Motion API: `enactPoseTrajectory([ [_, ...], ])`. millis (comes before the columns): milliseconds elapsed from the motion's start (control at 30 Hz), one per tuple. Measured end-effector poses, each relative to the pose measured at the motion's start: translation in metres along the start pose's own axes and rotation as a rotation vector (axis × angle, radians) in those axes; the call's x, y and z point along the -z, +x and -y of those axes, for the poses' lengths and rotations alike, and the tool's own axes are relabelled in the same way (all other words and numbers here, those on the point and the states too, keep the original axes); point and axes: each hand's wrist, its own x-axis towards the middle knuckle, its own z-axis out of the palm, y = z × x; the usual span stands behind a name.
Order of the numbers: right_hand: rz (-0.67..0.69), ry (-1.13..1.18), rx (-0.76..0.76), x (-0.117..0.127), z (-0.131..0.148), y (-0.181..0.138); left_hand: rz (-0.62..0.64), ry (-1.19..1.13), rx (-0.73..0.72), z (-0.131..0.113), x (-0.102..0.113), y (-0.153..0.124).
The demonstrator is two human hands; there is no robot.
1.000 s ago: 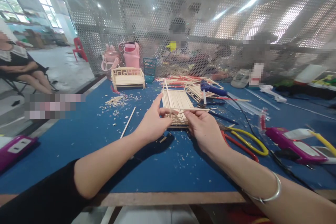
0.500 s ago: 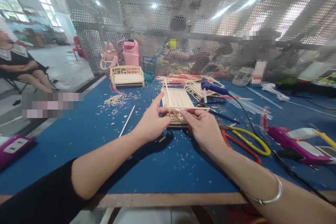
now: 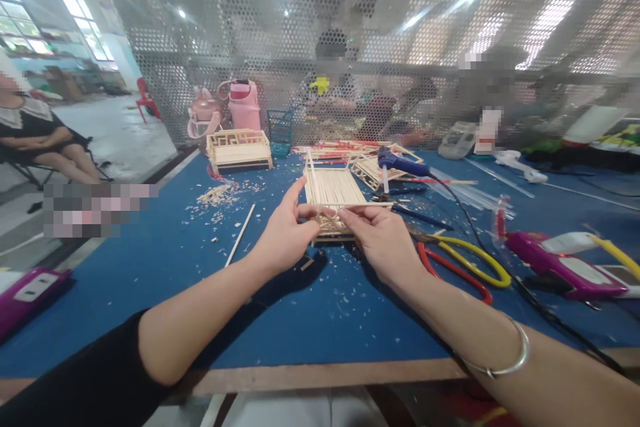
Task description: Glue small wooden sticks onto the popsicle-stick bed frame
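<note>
A miniature bench-like frame of pale wooden sticks (image 3: 337, 185) lies in front of me, with a slatted top and thin upright posts. My left hand (image 3: 285, 233) is at its near left corner, the index finger stretched along a post and the thumb and other fingers closed round the frame's edge. My right hand (image 3: 385, 240) pinches a thin wooden stick (image 3: 374, 205), held level across the near side of the frame. The fingers partly hide where stick and frame meet.
To the right are a blue glue gun (image 3: 403, 163), pliers with red and yellow handles (image 3: 475, 260) and a purple power strip (image 3: 565, 267). Behind stand a finished stick bench (image 3: 240, 150) and a pink bottle (image 3: 244, 107). A loose stick (image 3: 240, 235) and wood shavings (image 3: 220, 193) lie left.
The whole view has shifted slightly, so things appear a little further left. Both hands keep nearly the same hold at the frame, with the stick still level.
</note>
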Motion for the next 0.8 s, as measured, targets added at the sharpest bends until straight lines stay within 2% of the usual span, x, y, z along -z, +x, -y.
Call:
enactPoseTrajectory([
  [133,-0.029,-0.006,-0.009,-0.002,0.002,0.001,-0.021,-0.049,0.008,-0.005,0.003,-0.002],
  [300,-0.077,-0.084,0.026,-0.002,0.001,0.004,-0.119,-0.036,-0.047,-0.012,0.012,0.001],
  [467,-0.069,-0.163,0.066,-0.002,-0.001,0.005,-0.076,0.029,0.012,-0.024,0.009,0.008],
  [633,-0.058,-0.213,0.087,-0.004,0.002,0.004,-0.127,0.147,0.117,-0.037,-0.002,0.011],
  [800,-0.049,-0.27,0.085,-0.004,0.005,0.003,-0.093,0.036,0.066,-0.036,-0.001,0.004],
])
